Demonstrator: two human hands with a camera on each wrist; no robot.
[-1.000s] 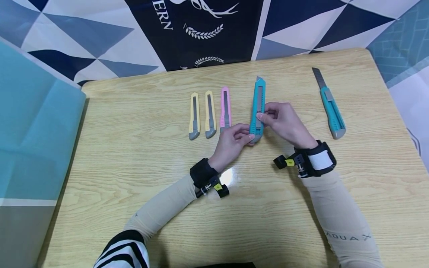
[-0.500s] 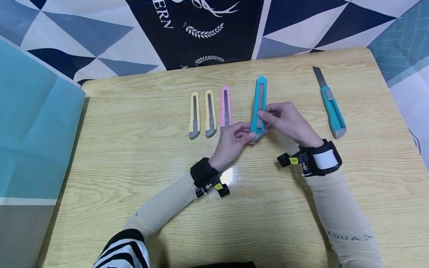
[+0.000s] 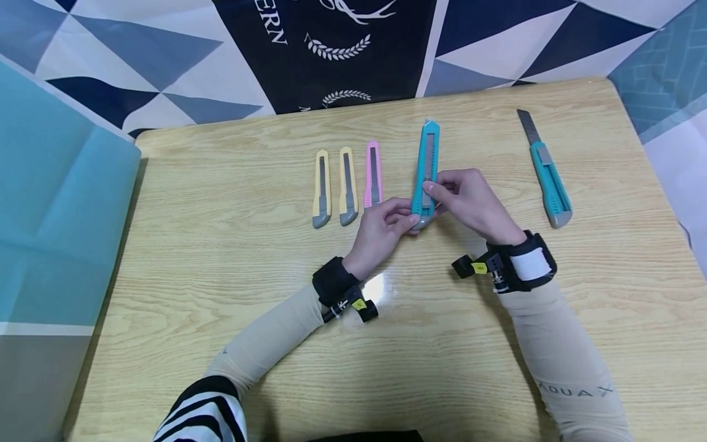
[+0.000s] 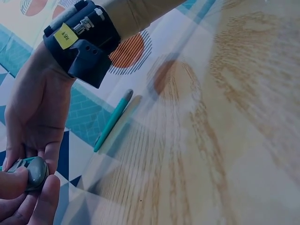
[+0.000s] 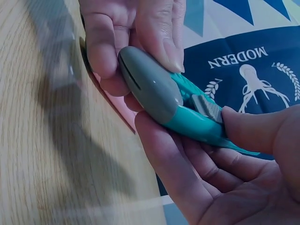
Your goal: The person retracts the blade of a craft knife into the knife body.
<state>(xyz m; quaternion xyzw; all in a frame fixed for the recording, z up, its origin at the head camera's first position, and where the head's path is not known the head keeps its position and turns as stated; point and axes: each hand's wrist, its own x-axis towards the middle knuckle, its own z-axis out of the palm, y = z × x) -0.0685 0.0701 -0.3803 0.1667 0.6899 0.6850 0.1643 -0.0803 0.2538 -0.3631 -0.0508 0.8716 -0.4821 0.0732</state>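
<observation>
Both hands hold one teal utility knife (image 3: 429,150), its nose pointing to the far edge and its grey end cap (image 5: 150,84) toward the person. With thumb and fingers my left hand (image 3: 381,233) pinches the grey end. My right hand (image 3: 475,202) grips the body from the right, its thumb (image 5: 253,129) at the ridged grey slider (image 5: 207,108). Only a small tip of blade, if any, shows at the nose. Left of the hands lies a pink utility knife (image 3: 373,175), its lower end hidden behind the left hand.
Two yellow utility knives (image 3: 322,190) lie side by side left of the pink one. At the right, another teal utility knife (image 3: 549,184) lies with its blade (image 3: 528,126) extended. Patterned cloth (image 3: 342,67) hangs behind the wooden table (image 3: 210,258).
A second ago a blade tip stuck out of the held knife's nose; now it is nearly all inside. The right hand shifted slightly right and back, still gripping the knife.
</observation>
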